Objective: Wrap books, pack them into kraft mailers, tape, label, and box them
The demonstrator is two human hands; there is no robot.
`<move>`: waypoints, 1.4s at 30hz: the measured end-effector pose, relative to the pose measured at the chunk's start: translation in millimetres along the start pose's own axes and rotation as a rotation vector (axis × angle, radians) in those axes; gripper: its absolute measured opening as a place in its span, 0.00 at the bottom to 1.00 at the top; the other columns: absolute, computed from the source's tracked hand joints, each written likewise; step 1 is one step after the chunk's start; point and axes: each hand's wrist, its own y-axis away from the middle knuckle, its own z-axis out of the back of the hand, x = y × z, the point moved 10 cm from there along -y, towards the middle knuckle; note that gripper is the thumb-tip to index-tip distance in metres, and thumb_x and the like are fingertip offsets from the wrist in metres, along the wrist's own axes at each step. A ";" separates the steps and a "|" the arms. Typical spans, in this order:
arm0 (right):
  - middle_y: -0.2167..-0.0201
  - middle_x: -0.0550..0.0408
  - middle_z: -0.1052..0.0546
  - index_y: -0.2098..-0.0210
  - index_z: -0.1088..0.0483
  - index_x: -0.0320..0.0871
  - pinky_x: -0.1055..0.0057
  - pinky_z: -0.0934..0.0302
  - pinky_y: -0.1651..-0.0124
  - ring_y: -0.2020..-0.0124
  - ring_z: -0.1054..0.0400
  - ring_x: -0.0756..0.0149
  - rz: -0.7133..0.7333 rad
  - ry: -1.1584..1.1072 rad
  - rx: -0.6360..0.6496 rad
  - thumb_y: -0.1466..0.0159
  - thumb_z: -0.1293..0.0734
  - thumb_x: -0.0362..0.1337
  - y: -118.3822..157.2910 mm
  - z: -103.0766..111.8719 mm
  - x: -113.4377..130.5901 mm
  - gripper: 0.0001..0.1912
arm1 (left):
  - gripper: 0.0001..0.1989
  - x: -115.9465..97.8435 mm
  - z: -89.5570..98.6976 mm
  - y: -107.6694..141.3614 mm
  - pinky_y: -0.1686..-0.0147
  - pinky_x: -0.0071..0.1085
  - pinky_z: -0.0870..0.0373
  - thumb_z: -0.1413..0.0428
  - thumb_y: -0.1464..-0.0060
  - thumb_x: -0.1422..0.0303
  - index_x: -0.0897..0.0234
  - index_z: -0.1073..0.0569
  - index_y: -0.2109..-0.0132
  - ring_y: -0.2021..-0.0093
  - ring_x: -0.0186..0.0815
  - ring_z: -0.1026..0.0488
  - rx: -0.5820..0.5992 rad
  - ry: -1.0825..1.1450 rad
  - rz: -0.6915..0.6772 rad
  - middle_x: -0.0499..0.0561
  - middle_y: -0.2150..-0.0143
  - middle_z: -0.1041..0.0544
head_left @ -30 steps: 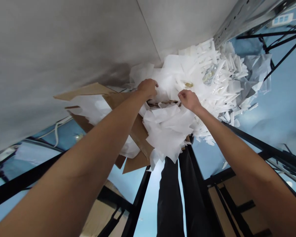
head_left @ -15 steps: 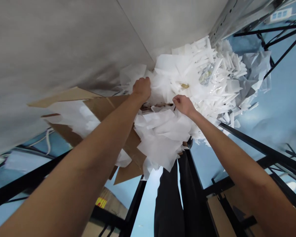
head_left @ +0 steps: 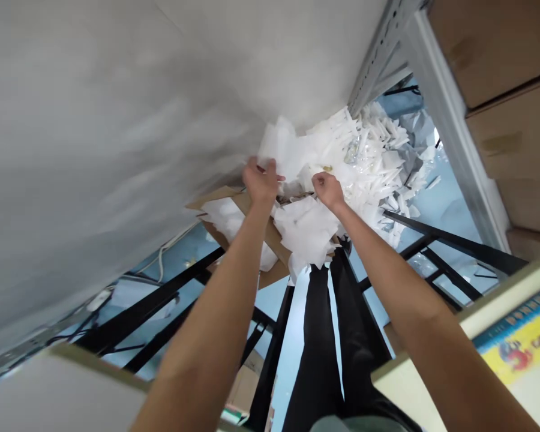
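Observation:
My left hand [head_left: 261, 181] is over the carton's far edge, its fingers partly spread beside a raised thin white sheet [head_left: 279, 143]. My right hand [head_left: 327, 187] is closed at the right side of the carton opening; what its fingers pinch is hidden. Between and below my hands, crumpled white sheets [head_left: 306, 227] spill over the near side of an open cardboard box [head_left: 276, 240]. More white sheets [head_left: 228, 217] lie among its left flaps. Beyond my right hand spreads a large heap of white paper scraps [head_left: 380, 157] with clear plastic in it.
A pale wall or panel [head_left: 117, 120] rises along the far left. Black metal frames [head_left: 162, 300] stand on both sides of my legs [head_left: 317, 336]. At right are a grey rack post [head_left: 459, 132], stacked cartons [head_left: 513, 138] and a tabletop with a yellow-and-blue printed item [head_left: 517, 342].
My view has drawn back and up, bringing the tabletops and stacked cartons in. My left fingers have loosened from a fist, and a white sheet rises past them. My right hand stays closed.

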 end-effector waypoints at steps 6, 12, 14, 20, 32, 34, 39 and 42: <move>0.22 0.37 0.35 0.20 0.47 0.39 0.58 0.41 0.23 0.23 0.36 0.52 -0.156 -0.552 -0.036 0.32 0.26 0.55 93.1 25.9 20.4 0.51 | 0.20 -44.1 47.1 125.7 0.76 0.24 0.30 0.28 0.43 0.57 0.60 0.29 0.56 0.75 0.31 0.20 -0.068 0.815 0.211 0.45 0.68 0.22; 0.40 0.45 0.17 0.26 0.36 0.43 0.54 0.35 0.27 0.34 0.26 0.50 -0.008 -0.814 -0.012 0.40 0.21 0.60 222.4 94.1 23.6 0.52 | 0.25 -103.1 89.3 252.0 0.74 0.23 0.28 0.24 0.50 0.54 0.57 0.29 0.56 0.77 0.27 0.24 0.222 0.994 0.116 0.41 0.67 0.21; 0.55 0.52 0.14 0.35 0.26 0.45 0.56 0.29 0.35 0.46 0.20 0.53 0.060 -0.852 -0.001 0.44 0.18 0.59 271.7 117.8 22.3 0.45 | 0.25 -120.4 97.4 288.0 0.71 0.25 0.25 0.23 0.51 0.54 0.56 0.27 0.55 0.75 0.28 0.22 0.314 0.977 0.082 0.42 0.66 0.19; 0.62 0.57 0.17 0.56 0.21 0.48 0.62 0.27 0.46 0.57 0.22 0.61 0.118 -0.993 -0.289 0.45 0.17 0.56 412.3 193.0 -16.7 0.26 | 0.24 -160.3 102.1 377.4 0.57 0.33 0.18 0.23 0.53 0.52 0.61 0.21 0.58 0.65 0.34 0.18 0.447 0.853 -0.039 0.49 0.64 0.17; 0.61 0.56 0.17 0.57 0.25 0.49 0.68 0.22 0.63 0.60 0.22 0.63 -0.148 -1.226 -0.702 0.42 0.22 0.57 598.6 253.0 -203.6 0.23 | 0.28 -216.1 24.3 475.1 0.56 0.36 0.18 0.31 0.52 0.53 0.64 0.16 0.47 0.60 0.39 0.17 0.435 0.297 -0.313 0.51 0.64 0.17; 0.59 0.55 0.16 0.57 0.24 0.49 0.66 0.20 0.61 0.59 0.22 0.62 -0.138 -1.243 -0.701 0.42 0.22 0.57 617.0 258.9 -231.8 0.23 | 0.27 -221.5 -2.3 486.9 0.55 0.37 0.17 0.32 0.52 0.54 0.64 0.16 0.48 0.60 0.40 0.16 0.425 0.235 -0.346 0.51 0.65 0.17; 0.59 0.55 0.17 0.58 0.24 0.48 0.58 0.18 0.52 0.56 0.22 0.62 -0.116 -1.238 -0.717 0.41 0.22 0.57 659.8 276.4 -309.1 0.23 | 0.23 -236.5 -69.4 547.8 0.54 0.39 0.17 0.34 0.48 0.56 0.64 0.16 0.49 0.61 0.40 0.16 0.433 0.144 -0.495 0.52 0.63 0.17; 0.59 0.55 0.17 0.58 0.24 0.48 0.57 0.18 0.50 0.56 0.22 0.62 -0.144 -1.234 -0.742 0.42 0.22 0.58 680.8 281.5 -355.7 0.23 | 0.19 -242.7 -100.1 604.1 0.52 0.39 0.17 0.36 0.43 0.57 0.64 0.17 0.49 0.58 0.40 0.15 0.430 0.143 -0.592 0.54 0.59 0.16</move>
